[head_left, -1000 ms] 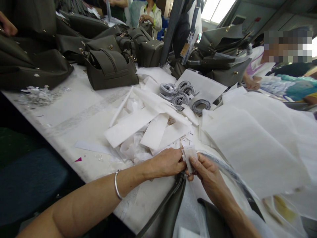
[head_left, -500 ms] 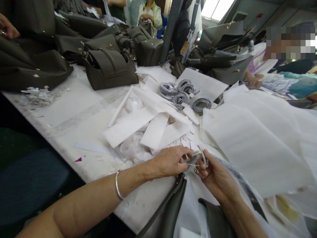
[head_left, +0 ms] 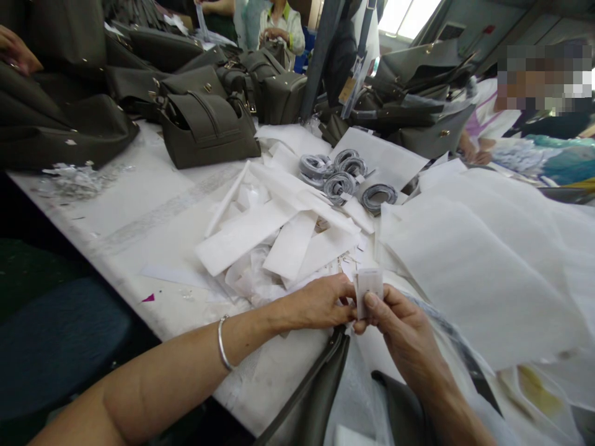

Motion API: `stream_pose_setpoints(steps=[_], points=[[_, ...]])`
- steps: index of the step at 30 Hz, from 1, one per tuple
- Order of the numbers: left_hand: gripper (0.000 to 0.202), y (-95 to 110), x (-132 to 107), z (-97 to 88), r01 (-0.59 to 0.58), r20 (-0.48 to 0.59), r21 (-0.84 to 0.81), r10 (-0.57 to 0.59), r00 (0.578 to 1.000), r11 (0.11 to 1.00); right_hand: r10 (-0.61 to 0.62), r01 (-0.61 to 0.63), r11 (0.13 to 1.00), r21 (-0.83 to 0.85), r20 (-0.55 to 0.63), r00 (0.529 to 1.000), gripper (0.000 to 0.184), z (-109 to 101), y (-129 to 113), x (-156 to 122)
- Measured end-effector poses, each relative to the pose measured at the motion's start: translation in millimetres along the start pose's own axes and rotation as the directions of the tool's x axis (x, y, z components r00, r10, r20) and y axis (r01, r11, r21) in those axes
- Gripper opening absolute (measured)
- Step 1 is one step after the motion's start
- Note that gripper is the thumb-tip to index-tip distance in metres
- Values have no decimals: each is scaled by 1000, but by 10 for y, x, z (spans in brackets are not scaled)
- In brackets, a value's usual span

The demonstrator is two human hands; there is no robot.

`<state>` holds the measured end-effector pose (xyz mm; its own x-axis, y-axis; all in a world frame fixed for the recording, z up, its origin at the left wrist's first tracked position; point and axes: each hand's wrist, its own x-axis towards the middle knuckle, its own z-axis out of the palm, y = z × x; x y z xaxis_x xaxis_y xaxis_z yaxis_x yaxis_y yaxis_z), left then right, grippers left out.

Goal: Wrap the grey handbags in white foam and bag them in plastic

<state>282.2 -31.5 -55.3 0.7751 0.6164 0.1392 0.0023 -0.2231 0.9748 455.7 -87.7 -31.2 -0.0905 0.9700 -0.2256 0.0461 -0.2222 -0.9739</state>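
Between thumb and fingers, my right hand [head_left: 402,328] pinches a small white tag [head_left: 370,291], its flat face turned toward me. My left hand [head_left: 325,301], with a silver bangle on the wrist, is closed at the tag's left edge. Its fingertips are partly behind the tag, so what they grip is hidden. Just below both hands, a dark olive handbag [head_left: 325,390] stands open at the table's near edge. Whitish translucent wrapping [head_left: 357,384] shows in its opening.
White packing sheets [head_left: 297,241] lie heaped beyond my hands, with larger foam sheets [head_left: 474,266] stacked at right. Several coiled straps [head_left: 339,186] rest behind. Finished handbags [head_left: 209,130] crowd the back left near a metal post [head_left: 320,62]. Other people work around the table.
My right hand has turned and come left against my left hand, bringing the tag face-on. The thin strings seen between the hands before are now hidden. The handbag stays in place.
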Motion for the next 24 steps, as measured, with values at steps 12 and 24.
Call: stream_pose_setpoints(steps=[12,24], points=[[18,-79,-1,84,198,-163,324,-152,975,925,34,-32,999,-33,69,997,36,2,36,-43],[65,-128,32,41,331,18,-345,-347,938,878,90,-70,952,297,-52,995,46,12,-59,-6]])
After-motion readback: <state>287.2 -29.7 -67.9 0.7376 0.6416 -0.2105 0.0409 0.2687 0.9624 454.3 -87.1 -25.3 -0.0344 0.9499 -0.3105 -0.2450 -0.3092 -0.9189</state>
